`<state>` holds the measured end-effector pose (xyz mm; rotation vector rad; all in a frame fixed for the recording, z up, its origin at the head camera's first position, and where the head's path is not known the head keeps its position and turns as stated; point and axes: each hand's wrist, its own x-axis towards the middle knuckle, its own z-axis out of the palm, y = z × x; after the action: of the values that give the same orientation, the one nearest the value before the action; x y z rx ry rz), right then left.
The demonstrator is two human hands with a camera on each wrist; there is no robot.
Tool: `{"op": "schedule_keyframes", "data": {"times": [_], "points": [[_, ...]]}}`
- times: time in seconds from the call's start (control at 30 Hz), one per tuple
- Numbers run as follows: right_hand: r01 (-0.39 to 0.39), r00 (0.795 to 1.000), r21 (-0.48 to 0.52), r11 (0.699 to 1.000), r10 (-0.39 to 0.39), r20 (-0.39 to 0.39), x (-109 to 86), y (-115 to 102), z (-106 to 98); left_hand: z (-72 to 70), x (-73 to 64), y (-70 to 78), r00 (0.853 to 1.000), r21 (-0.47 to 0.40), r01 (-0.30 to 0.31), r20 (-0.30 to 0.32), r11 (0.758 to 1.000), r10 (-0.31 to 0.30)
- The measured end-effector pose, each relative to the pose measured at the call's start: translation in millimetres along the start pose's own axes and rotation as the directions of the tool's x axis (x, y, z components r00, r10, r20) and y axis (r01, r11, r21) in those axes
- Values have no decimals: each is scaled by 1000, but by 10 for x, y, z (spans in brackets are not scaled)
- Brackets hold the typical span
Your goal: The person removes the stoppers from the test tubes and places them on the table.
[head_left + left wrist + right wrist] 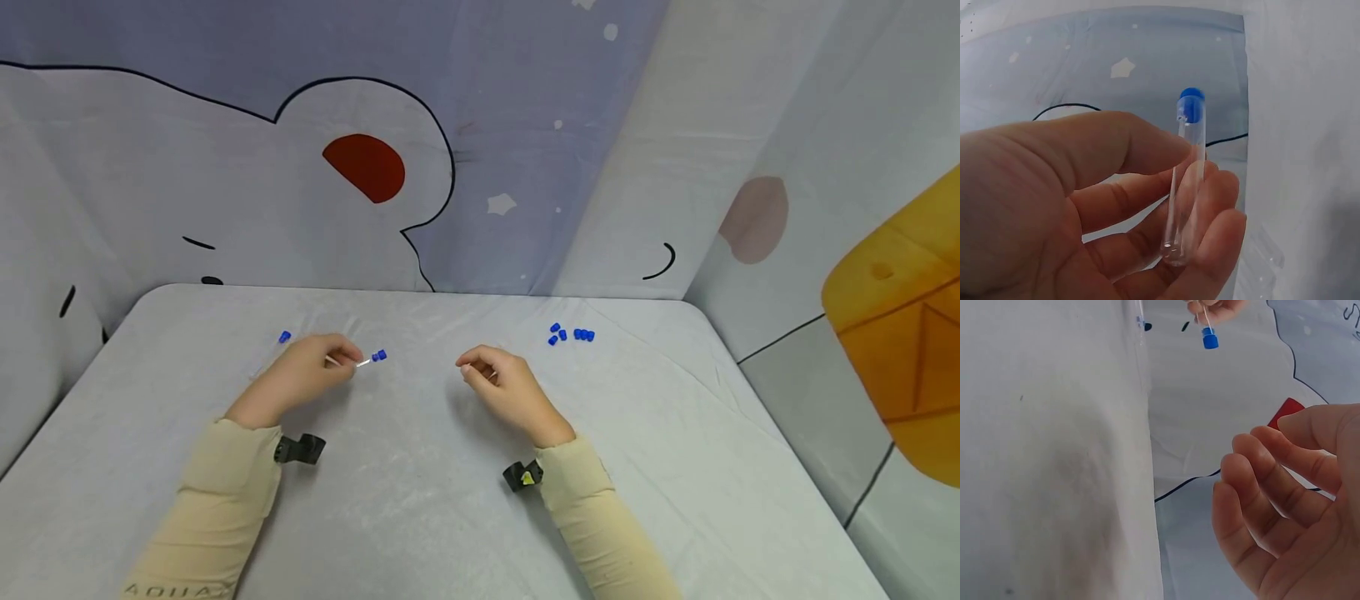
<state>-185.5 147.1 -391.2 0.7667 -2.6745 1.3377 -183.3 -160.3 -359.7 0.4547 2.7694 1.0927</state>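
Note:
My left hand (311, 364) pinches a clear test tube (1186, 187) between thumb and fingers, above the left part of the table. A blue stopper (1192, 103) sits in the tube's mouth; in the head view this capped end (379, 356) points right. My right hand (506, 387) hovers to the right of it, fingers loosely bent. In the right wrist view nothing lies between the right thumb and fingers (1254, 456). Beyond them, the left hand with the blue-capped tube (1210, 337) shows at the top.
Several loose blue stoppers (558, 334) lie on the white table (420, 500) at the back right, some in a short row (583, 335). Behind the left hand lies another clear tube with a blue cap (284, 337). Printed cloth walls (525, 150) stand behind the table.

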Motion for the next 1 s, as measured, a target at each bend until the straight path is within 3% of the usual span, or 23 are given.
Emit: {"op": "schedule_keyframes", "data": {"times": [0.37,0.6,1.0], "points": [[19,999,-6,1000,-19,27,0,-17,26,102,62,61,992,-149,-58,106,987,75],[41,998,-11,999,-41,53,3,-53,57,145,49,141,985,-198,-30,159,980,62],[108,981,29,994,-111,158,2,-73,121,232,74,161,962,-295,-80,227,952,151]]}}
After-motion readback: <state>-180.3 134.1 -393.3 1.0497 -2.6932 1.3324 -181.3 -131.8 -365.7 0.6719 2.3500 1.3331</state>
